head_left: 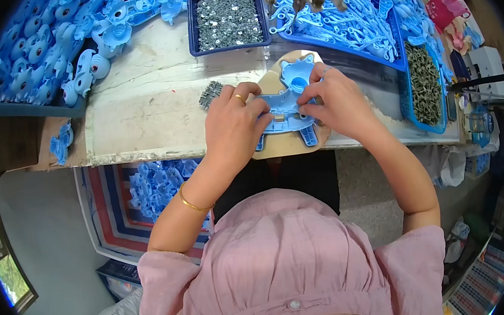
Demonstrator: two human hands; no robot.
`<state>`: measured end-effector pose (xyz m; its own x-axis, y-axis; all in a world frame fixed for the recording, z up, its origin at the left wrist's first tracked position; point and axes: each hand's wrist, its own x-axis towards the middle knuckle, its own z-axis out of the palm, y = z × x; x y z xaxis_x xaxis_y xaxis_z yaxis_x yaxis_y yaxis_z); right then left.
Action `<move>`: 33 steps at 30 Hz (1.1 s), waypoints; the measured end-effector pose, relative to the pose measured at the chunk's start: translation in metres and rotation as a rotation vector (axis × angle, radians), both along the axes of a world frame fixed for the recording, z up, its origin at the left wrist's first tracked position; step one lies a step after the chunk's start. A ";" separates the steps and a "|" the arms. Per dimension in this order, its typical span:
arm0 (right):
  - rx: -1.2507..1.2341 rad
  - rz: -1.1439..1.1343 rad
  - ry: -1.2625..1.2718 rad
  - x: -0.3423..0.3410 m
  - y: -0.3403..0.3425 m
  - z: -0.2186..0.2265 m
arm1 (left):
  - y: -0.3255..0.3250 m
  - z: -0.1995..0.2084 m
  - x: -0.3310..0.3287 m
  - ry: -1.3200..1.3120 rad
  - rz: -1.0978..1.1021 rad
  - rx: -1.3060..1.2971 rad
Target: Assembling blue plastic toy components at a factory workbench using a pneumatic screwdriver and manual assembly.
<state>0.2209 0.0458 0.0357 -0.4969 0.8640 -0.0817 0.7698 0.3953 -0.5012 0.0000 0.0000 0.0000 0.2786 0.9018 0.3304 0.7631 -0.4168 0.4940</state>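
Faced a long pale table (141,119), scuffed and stained on top. Had at far left a blue bin (32,109) piled high with light-blue toy shells (22,63), and lower down, past the table's near edge, a white-rimmed striped tub (109,236) with more light-blue pieces (158,186) inside. Wore a loose pink top (290,250). Had at upper right a blue tray (347,48) heaped with long light-blue parts (345,20), then, toward the table's far side, a navy bin (230,48) of small grey pieces (228,21), and at right a light-blue basket (410,101) of dull greenish pieces (425,79). Worked over a beige board (287,147) lying flat at the table's near edge. Had on that board, between both hands, a hollow blue shell (286,101), inner side up. Bent the fingers of the left hand (234,120) against the shell's left side; set the thumb and fingers of the right hand (334,99) against its right side. Could not tell the firmness of either grip, nor make out anything pinched between the fingertips. Had a dark grey cluster (210,94) just beside the left knuckles. Wore a gold bracelet (191,200) on the left wrist and a gold ring (240,99) on the left hand.
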 end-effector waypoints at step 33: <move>1.139 -0.482 0.469 -0.118 0.175 0.056 | 0.093 0.017 -0.054 0.131 0.267 0.197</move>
